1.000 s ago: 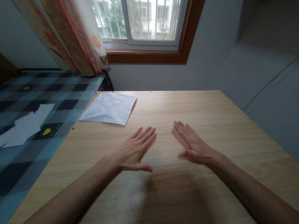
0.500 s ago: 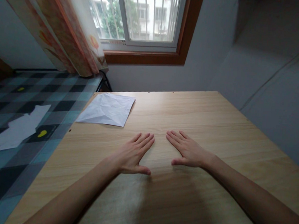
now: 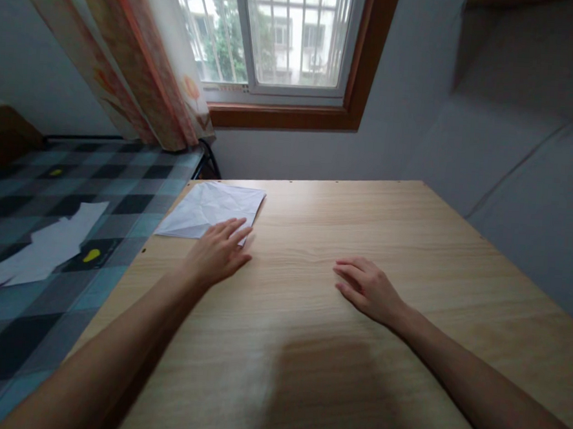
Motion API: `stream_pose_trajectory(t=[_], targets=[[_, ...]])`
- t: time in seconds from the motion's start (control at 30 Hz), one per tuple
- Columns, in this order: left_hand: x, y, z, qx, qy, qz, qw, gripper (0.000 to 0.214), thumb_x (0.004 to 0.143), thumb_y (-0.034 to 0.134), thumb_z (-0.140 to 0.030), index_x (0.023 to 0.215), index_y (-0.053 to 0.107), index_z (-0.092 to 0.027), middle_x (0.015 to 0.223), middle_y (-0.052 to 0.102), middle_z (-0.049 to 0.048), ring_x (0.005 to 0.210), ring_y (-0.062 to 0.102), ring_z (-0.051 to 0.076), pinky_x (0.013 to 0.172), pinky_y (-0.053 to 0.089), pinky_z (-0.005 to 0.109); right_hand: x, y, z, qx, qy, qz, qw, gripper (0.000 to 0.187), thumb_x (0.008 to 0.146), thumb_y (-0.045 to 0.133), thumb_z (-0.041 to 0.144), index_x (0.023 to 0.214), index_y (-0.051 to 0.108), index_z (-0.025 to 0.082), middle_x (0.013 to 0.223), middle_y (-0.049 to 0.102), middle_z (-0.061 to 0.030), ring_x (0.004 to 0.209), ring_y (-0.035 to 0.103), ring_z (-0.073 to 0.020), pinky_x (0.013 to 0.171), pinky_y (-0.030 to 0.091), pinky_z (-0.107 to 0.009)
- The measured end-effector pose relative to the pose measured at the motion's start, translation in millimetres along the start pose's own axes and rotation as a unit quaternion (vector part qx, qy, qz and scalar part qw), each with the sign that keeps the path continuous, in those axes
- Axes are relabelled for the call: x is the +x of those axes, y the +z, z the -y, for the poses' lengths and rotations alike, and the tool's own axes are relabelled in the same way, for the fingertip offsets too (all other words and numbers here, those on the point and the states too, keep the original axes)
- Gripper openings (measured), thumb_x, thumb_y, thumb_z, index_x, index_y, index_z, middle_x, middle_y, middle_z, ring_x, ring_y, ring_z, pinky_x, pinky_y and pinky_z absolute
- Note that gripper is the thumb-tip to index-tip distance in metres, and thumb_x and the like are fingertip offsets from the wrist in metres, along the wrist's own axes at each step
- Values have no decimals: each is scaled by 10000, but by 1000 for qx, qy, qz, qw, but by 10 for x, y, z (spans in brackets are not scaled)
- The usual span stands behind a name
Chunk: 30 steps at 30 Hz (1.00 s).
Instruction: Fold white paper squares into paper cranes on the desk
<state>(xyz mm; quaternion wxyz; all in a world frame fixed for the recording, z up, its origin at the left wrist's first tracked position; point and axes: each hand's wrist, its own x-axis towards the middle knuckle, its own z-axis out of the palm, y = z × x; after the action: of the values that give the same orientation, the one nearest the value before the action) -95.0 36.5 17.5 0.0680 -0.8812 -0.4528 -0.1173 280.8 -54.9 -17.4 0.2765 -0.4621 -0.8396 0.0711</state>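
A creased sheet of white paper (image 3: 209, 204) lies flat at the far left corner of the wooden table (image 3: 297, 357). Over its near right edge is my left hand (image 3: 219, 252), fingers apart and holding nothing; whether it touches the paper I cannot tell. The hand covers part of the paper's front edge. My right hand (image 3: 367, 285) rests at the middle of the tabletop, well to the right of the paper. Its fingers are slightly bent with a gap between thumb and fingers, and nothing is in it.
Left of the table is a bed with a checked cover (image 3: 21, 347), and torn white paper pieces (image 3: 54, 245) lie on it. Behind the table are a wall, a barred window (image 3: 287, 40) and a flowered curtain (image 3: 150, 70). A cable (image 3: 527, 158) runs along the right wall.
My left hand has lifted from the tabletop and moved left and forward to the paper. My right hand has shifted slightly right, its fingers now more bent. The view has moved a little.
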Motion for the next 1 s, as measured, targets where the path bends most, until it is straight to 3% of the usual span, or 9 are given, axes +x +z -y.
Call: stream_pose_trajectory(t=[0.07,0.17,0.33,0.5,0.63,0.73,0.83,0.9,1.0], targets=[[25,31,244,24,-33,36,999,604,898,530,-512,1393,547,-167,1542,451,161,1417,429,347,1162,353,504,-1,3,2,4,3,-5,1000,252,932,558,302,1128,696,226,1186,707,-122,1098,657,-277,960,540,-497],[60,49,430,13,-33,82,996,515,946,422,-508,1321,616,-212,1455,567,110,1335,536,287,1131,406,451,3,8,2,6,-5,-7,1000,244,936,559,306,1121,691,217,1175,708,-124,1088,658,-275,955,543,-491],[90,-1,433,-20,-23,80,996,496,959,352,-510,1218,696,-262,1351,661,63,1264,603,264,1081,466,425,8,4,-6,9,-16,-10,1000,240,939,566,318,1110,688,203,1158,713,-131,1072,662,-274,939,550,-482],[135,-87,432,-18,-57,86,995,460,918,360,-410,1157,722,-258,1288,701,50,1190,653,265,998,515,415,13,-1,3,22,-10,-7,1000,228,940,565,316,1105,685,214,1151,716,-118,1061,664,-269,930,553,-473],[259,-224,223,7,-107,-14,994,378,848,464,-347,1054,748,-206,1060,770,114,930,724,303,801,537,410,22,-4,17,38,11,-20,999,209,933,572,305,1074,694,212,1131,714,-116,1055,661,-270,928,556,-462],[416,-377,-196,-110,-71,-97,987,305,840,521,-350,972,753,-201,826,761,67,711,689,222,689,499,332,24,8,5,73,46,-69,994,253,933,575,341,1134,671,221,1178,686,-125,1124,633,-280,993,524,-489],[593,-540,-712,-312,-88,-192,926,252,853,553,-361,839,726,-180,582,637,-6,536,559,137,585,442,263,31,44,-51,158,110,-151,969,512,880,652,482,1323,549,247,1356,577,-142,1260,550,-312,1069,457,-552],[699,-617,-990,-478,-115,-231,839,264,824,627,-423,770,685,-171,602,626,-11,553,550,128,550,433,241,49,71,-108,252,161,-195,934,711,812,692,598,1404,445,291,1453,484,-141,1300,515,-323,1074,441,-572],[822,-606,-1188,-668,-161,-258,679,325,761,706,-479,876,674,-177,723,692,9,642,626,155,598,502,258,101,88,-186,381,210,-233,870,843,745,692,702,1430,353,347,1506,402,-138,1298,521,-321,1056,454,-561]])
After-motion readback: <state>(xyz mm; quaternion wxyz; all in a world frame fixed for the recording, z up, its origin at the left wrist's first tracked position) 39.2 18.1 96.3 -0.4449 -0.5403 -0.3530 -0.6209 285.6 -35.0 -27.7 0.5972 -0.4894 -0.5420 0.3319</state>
